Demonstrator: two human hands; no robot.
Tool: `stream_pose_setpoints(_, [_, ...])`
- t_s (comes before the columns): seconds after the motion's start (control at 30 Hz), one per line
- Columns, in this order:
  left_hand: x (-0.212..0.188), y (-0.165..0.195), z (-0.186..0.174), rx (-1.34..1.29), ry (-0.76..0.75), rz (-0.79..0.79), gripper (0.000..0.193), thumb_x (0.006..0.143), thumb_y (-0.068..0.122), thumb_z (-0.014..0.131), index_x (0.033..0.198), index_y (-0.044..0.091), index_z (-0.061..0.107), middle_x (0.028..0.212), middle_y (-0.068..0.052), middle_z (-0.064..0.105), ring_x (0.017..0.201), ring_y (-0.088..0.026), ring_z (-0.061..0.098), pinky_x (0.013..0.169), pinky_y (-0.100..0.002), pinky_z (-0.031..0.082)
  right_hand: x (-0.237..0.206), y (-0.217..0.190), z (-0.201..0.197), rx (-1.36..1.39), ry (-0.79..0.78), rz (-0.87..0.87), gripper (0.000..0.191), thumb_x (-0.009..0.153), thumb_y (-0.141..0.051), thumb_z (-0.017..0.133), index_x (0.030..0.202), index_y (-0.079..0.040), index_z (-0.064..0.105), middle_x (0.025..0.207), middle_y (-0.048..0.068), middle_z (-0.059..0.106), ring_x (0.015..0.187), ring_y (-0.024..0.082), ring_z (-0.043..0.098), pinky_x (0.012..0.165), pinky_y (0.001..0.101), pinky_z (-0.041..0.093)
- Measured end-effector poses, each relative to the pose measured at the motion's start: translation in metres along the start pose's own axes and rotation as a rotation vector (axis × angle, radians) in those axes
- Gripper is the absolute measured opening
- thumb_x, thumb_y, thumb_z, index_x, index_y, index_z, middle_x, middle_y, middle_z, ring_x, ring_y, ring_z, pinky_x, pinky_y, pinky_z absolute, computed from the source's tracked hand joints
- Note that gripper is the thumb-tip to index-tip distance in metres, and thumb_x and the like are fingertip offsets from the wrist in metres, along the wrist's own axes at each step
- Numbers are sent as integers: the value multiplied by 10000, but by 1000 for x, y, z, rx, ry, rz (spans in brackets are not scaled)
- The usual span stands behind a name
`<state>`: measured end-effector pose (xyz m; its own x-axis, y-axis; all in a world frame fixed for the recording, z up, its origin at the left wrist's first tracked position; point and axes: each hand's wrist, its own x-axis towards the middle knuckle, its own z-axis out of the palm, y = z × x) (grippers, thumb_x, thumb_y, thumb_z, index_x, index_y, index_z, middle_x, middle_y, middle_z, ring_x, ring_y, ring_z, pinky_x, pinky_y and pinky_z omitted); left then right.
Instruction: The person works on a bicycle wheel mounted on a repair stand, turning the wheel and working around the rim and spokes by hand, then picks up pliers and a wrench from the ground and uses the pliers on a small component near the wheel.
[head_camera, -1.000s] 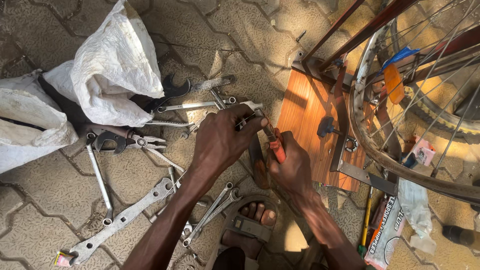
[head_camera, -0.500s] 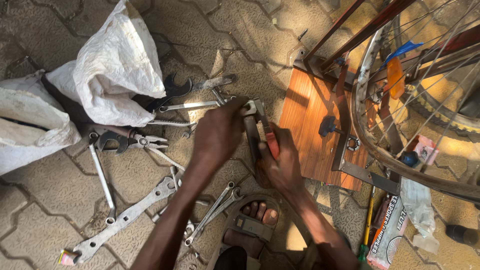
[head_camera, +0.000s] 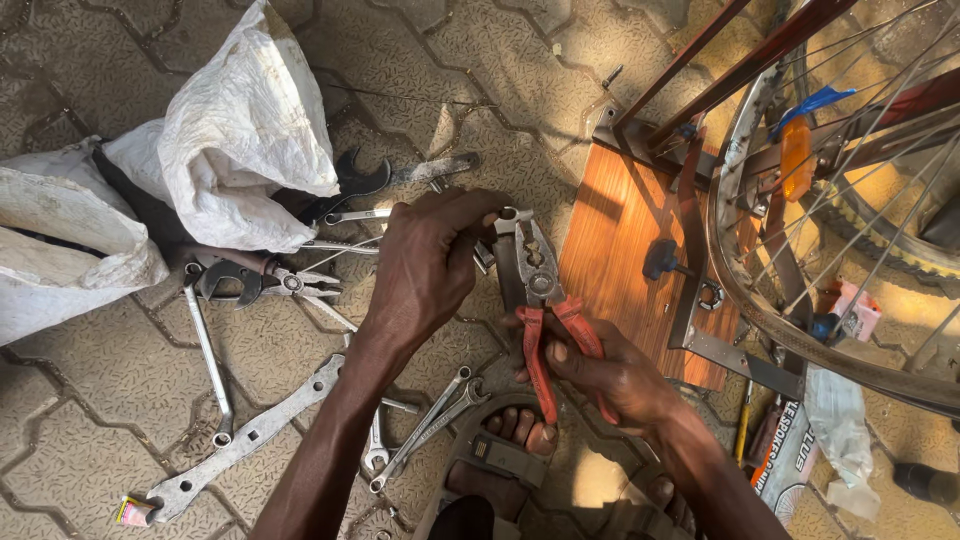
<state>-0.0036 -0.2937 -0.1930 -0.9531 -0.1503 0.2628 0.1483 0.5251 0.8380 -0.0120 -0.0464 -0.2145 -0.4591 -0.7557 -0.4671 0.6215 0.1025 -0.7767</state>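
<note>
My right hand (head_camera: 610, 375) grips the red handles of a pair of pliers (head_camera: 540, 290), jaws pointing away from me. My left hand (head_camera: 430, 265) is closed around a small metal part at the plier jaws (head_camera: 515, 225); the part is mostly hidden by my fingers. Both hands hover over paved ground strewn with tools.
White sacks (head_camera: 220, 150) lie at the left with spanners (head_camera: 415, 435), a flat metal bar (head_camera: 240, 440) and other pliers (head_camera: 260, 280) around them. A bicycle wheel (head_camera: 800, 240) in a metal stand on a wooden board (head_camera: 620, 230) is at the right. My sandalled foot (head_camera: 510, 440) is below the hands.
My right hand has shifted down the red handles and the pliers now point up, more exposed. My left hand stays at the jaws. The view has moved slightly.
</note>
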Motion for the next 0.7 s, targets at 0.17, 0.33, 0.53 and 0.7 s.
stream_pose_setpoints(0.17, [-2,10,1,18,-47,-41,341,860,-70,599,1134,73,743,974,-68,786,819,-195,762,740,-400,557,-5,0,2,117,-63,26,668,930,-300,692,1452,69,500,1074,117,687,999,246,711,924,413,582])
stream_pose_setpoints(0.33, [-4,15,3,61,-31,7,395,836,-86,594,1156,88,745,986,-41,778,926,-207,714,807,-405,491,-10,1,2,192,-54,42,653,941,-277,698,1458,69,498,975,119,657,851,242,718,770,398,622])
stream_pose_setpoints(0.53, [-3,16,1,56,-92,-35,377,843,-74,595,1139,103,748,890,-27,759,882,-204,709,762,-412,475,-12,0,1,183,-67,39,629,944,-262,682,1436,88,507,953,120,651,795,226,710,741,378,610])
stream_pose_setpoints(0.7, [-4,17,1,19,-98,-21,343,866,-60,602,1136,97,744,878,-24,748,820,-189,725,733,-408,477,-12,2,-1,233,-116,39,642,948,-272,684,1448,86,500,946,116,640,787,220,692,729,371,595])
